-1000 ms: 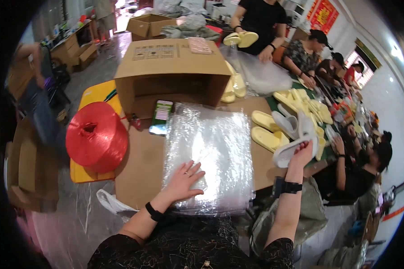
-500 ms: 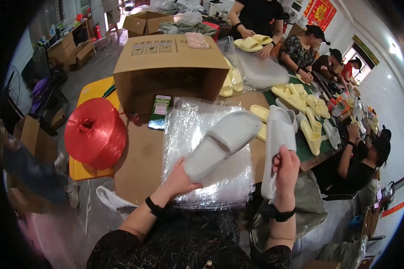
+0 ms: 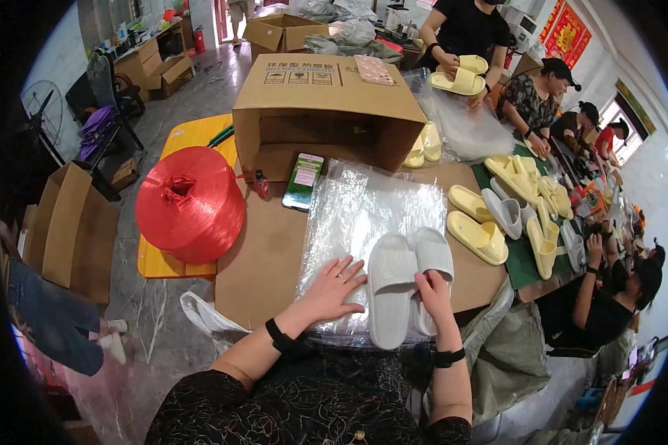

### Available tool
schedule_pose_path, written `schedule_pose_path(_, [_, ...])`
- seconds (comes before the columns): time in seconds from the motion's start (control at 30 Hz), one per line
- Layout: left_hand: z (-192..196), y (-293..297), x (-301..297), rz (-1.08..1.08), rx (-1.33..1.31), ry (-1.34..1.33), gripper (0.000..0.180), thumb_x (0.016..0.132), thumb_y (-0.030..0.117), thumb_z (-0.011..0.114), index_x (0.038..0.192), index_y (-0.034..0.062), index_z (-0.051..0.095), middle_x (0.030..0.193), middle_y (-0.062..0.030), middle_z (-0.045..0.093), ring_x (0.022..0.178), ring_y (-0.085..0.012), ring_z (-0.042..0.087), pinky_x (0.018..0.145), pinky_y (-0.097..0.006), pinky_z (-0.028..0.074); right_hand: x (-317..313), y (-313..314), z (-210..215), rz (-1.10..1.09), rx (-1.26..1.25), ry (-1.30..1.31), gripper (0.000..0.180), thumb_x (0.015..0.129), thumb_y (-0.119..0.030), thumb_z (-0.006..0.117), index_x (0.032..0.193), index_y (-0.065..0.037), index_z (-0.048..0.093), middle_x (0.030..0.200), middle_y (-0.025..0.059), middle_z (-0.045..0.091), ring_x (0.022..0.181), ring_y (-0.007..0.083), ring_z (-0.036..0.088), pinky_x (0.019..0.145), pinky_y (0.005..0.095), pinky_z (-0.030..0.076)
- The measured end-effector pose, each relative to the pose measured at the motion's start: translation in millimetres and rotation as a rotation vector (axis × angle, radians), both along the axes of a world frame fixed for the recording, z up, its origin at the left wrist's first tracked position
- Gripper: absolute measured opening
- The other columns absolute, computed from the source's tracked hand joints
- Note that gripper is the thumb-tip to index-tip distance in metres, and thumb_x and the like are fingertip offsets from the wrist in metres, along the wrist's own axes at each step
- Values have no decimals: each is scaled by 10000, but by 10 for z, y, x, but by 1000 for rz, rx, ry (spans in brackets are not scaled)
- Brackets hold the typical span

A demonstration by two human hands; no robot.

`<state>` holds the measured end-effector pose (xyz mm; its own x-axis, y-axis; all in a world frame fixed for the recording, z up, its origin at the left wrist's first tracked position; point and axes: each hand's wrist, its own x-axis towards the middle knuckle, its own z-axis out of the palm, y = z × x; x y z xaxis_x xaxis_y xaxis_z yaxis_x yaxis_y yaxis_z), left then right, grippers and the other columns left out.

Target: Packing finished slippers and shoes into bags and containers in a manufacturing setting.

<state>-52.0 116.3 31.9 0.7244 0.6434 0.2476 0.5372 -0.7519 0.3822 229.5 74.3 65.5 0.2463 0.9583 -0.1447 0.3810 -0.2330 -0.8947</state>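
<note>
A pair of white slippers (image 3: 407,282) lies side by side, soles down, on a stack of clear plastic bags (image 3: 371,222) at the near edge of the worktop (image 3: 263,256), right in front of the person. The right hand (image 3: 434,285) rests on the slippers where the two meet, fingers curled down over the inner edges; whether it pinches them or only presses, I cannot tell. The left hand (image 3: 334,285) lies flat and open on the plastic just beside the left slipper, fingers spread, its grip wide and holding nothing, though its fingertips come close to the slipper's side.

The step in hand looks like squaring up the pair on the bags before packing. The next move likely calls for lifting the top bag's mouth with the left hand while the right keeps both slippers together, so they slide in as one; thin film tends to cling, so separating a single sheet needs care.

Behind the bags sit a phone (image 3: 303,180) and an open cardboard box (image 3: 326,111) toward the far edge. A large red spool of twine (image 3: 189,204) stands off the left edge. Yellow and grey slippers (image 3: 497,215) lie along the right side.
</note>
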Motion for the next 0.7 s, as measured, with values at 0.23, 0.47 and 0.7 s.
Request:
schedule_pose_path(0.23, [42,-26,-28,10,-4,4,750,834,602,617,1381,102,504,1521,-146,367,1436,-350,271,1182,-507,189,62,-153,61,302,114,-233,588,717,-167,821,1163,-1,476,970,57,417,790,150,439,700,276,431])
schedule_pose_path(0.47, [28,-25,2,7,-17,12,732,834,590,625,1396,139,499,1528,-151,362,1442,-357,261,1186,-506,187,-101,7,-43,-48,177,-526,432,806,-343,763,766,26,541,749,191,569,691,366,561,653,435,462])
schedule_pose_path(0.7, [37,-5,29,8,-30,44,767,819,619,619,1402,137,497,1529,-149,370,1449,-357,252,1188,-505,184,-178,39,-70,-82,190,-694,420,876,-376,676,798,23,567,831,230,600,751,428,597,669,504,465])
